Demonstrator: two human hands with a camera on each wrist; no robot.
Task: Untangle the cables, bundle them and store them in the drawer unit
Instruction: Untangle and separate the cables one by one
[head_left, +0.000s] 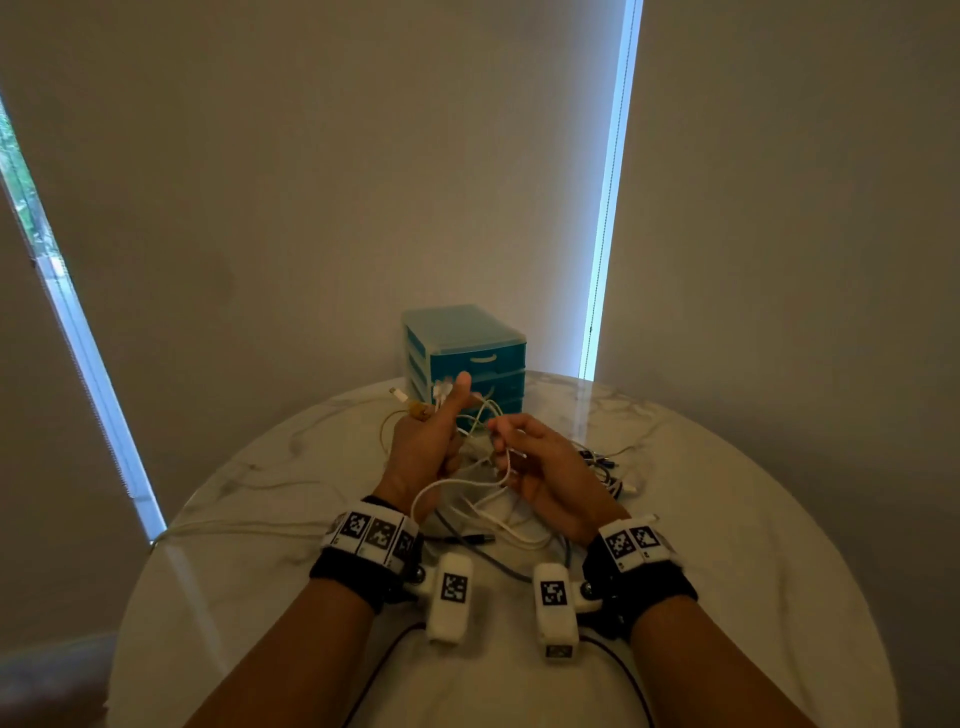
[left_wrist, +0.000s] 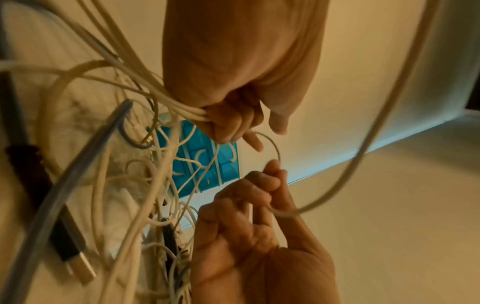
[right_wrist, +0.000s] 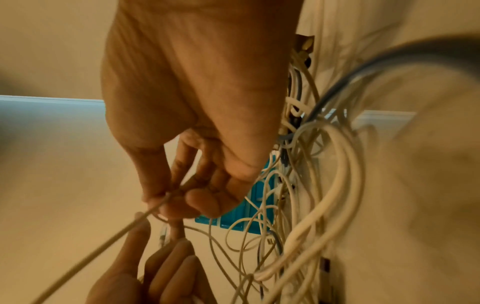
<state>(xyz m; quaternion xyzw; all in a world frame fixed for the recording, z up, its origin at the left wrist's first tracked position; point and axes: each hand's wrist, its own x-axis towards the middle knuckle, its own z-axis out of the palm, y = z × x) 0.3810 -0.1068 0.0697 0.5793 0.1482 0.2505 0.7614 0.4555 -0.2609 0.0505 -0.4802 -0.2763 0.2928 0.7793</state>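
Note:
A tangle of mostly white cables (head_left: 493, 499) lies mid-table, partly lifted between my hands. My left hand (head_left: 441, 436), thumb up, grips a bunch of white cables (left_wrist: 187, 110) in its curled fingers (left_wrist: 228, 127). Just to its right, my right hand (head_left: 506, 441) pinches one thin white cable (right_wrist: 155, 205) between thumb and fingertips (right_wrist: 166, 197); that cable loops back toward the wrists. The teal drawer unit (head_left: 467, 353) stands behind the hands at the table's far edge, its drawers closed; it also shows as the teal drawer unit (left_wrist: 202, 164) through the strands.
The round marble table (head_left: 727, 545) stands against a wall with drawn blinds. A grey cable (left_wrist: 78, 164) and a black USB plug (left_wrist: 75, 265) lie in the pile. More cable ends (head_left: 602, 462) are spread right of the hands.

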